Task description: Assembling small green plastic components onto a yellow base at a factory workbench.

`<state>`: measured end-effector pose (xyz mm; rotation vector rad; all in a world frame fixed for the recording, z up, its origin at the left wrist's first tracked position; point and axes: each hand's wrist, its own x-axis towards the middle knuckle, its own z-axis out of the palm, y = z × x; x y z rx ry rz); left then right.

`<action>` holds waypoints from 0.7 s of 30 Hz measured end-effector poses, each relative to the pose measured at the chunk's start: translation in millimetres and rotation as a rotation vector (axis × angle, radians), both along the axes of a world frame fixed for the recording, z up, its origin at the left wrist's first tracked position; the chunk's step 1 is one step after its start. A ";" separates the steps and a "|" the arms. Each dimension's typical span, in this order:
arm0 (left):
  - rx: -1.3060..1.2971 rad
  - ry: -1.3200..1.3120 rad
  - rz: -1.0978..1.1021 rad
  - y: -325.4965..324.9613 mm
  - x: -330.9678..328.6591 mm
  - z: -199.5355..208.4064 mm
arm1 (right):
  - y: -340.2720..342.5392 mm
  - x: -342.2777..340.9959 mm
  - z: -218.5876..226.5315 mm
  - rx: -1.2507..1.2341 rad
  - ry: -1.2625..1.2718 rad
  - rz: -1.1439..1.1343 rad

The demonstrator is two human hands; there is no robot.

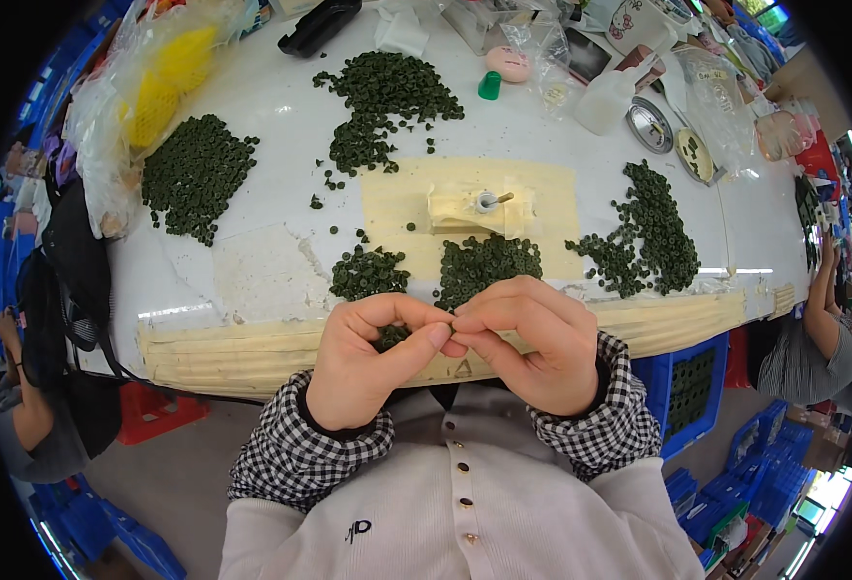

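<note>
My left hand [368, 358] and my right hand [542, 343] meet fingertip to fingertip just above the table's near edge. Both are closed in a pinch on one small dark green part, mostly hidden by the fingertips. Right beyond them lies a heap of small round dark green parts [484, 266], with a smaller heap [368, 272] to its left. Farther in, a block wrapped in cream tape [455, 206] is fixed to the table, and a short metal pin [504, 198] sticks out of its white fitting.
More green heaps lie at the far middle [387, 87], left [199, 179] and right [663, 232]. A clear bag with yellow contents [170, 87], a white bottle [605, 101] and round tins [649, 126] stand farther out. A blue crate [677, 396] is below right. Other people work at both sides.
</note>
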<state>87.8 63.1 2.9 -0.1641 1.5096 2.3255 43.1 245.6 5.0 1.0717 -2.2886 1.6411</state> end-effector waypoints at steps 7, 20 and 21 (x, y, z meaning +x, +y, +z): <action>-0.120 0.113 0.046 4.3 1.5 -2.3 | 1.6 3.1 -1.0 -0.145 -0.390 0.056; -0.081 0.020 0.116 0.8 4.9 -2.9 | -9.0 7.9 -0.9 -0.142 -0.445 -0.040; -0.023 -0.043 0.128 -1.5 4.4 -3.5 | -9.4 6.7 -0.3 -0.128 -0.433 -0.067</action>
